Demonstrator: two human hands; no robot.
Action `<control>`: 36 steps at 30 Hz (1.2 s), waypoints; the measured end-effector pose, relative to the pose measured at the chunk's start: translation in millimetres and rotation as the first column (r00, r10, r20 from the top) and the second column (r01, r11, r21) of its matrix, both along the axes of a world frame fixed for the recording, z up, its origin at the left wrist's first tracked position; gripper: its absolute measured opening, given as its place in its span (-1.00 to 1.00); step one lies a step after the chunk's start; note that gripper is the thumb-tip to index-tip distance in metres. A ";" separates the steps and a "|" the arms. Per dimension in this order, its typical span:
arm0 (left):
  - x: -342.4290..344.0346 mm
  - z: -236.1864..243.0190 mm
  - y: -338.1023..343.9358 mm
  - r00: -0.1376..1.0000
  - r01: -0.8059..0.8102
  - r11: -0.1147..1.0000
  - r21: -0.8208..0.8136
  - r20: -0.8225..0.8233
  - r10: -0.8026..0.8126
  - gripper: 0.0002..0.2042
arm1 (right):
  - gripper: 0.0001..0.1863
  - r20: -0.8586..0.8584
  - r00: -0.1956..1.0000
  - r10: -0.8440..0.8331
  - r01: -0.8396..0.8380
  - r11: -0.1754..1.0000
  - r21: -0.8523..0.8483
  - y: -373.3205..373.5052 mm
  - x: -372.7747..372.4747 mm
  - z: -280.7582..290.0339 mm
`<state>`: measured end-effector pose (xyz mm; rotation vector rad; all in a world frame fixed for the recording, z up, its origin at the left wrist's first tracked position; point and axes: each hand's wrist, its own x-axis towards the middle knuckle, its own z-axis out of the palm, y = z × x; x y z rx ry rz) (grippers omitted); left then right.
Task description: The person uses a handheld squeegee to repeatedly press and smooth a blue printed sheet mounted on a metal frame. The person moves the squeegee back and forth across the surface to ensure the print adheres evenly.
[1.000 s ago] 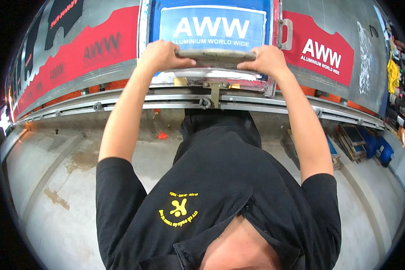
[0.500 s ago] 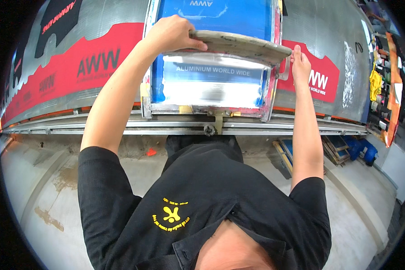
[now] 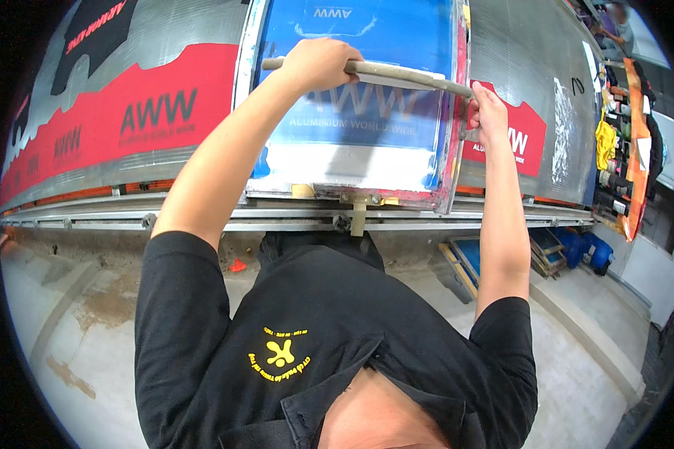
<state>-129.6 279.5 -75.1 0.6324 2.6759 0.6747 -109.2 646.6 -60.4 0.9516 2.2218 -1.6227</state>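
Across the blue screen, seen from the head, a long grey scraper runs left to right, its right end slightly nearer. The left hand wraps round it left of its middle, fingers closed on it. The right hand is curled just beside its right end, near the screen's right edge; whether it grips anything, I cannot tell. White paint covers the screen's near part. Either side, a red cloth lies on the grey table.
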 end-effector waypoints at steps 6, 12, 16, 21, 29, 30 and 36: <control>135.8 2.8 -0.7 0.999 -0.029 0.999 0.035 -0.024 0.030 -0.52 | -0.57 -0.066 0.996 -0.054 0.048 0.995 -0.090 11.1 -4.9 1.0; 225.0 18.3 -15.5 0.991 -0.046 0.989 0.142 -0.116 0.063 -0.36 | -0.62 -0.278 0.956 -0.092 0.095 0.996 -0.006 -8.7 -4.0 1.3; 218.9 30.7 -68.1 0.996 -0.077 0.987 0.139 -0.028 0.081 -0.40 | -0.67 -0.377 0.916 -0.141 0.130 0.990 -0.055 -61.3 9.1 -9.6; 205.5 34.9 -152.8 0.985 -0.168 0.982 0.080 0.055 0.164 -0.41 | -0.69 -0.427 0.904 -0.024 0.042 0.999 0.032 -168.9 11.8 -49.1; 186.2 -6.7 -222.2 0.942 -0.227 0.960 -0.161 0.215 0.259 -0.45 | -0.69 -0.379 0.924 -0.052 0.111 0.984 0.138 -275.3 25.3 -160.3; 184.2 -5.6 -228.2 0.940 -0.215 0.961 -0.176 0.230 0.252 -0.44 | -0.68 -0.348 0.935 -0.067 0.126 0.981 0.149 -282.5 27.2 -156.6; 180.9 -13.9 -244.2 0.930 -0.165 0.972 -0.170 0.301 0.210 -0.42 | -0.64 -0.196 0.979 -0.063 0.124 0.940 0.319 -301.4 36.3 -145.7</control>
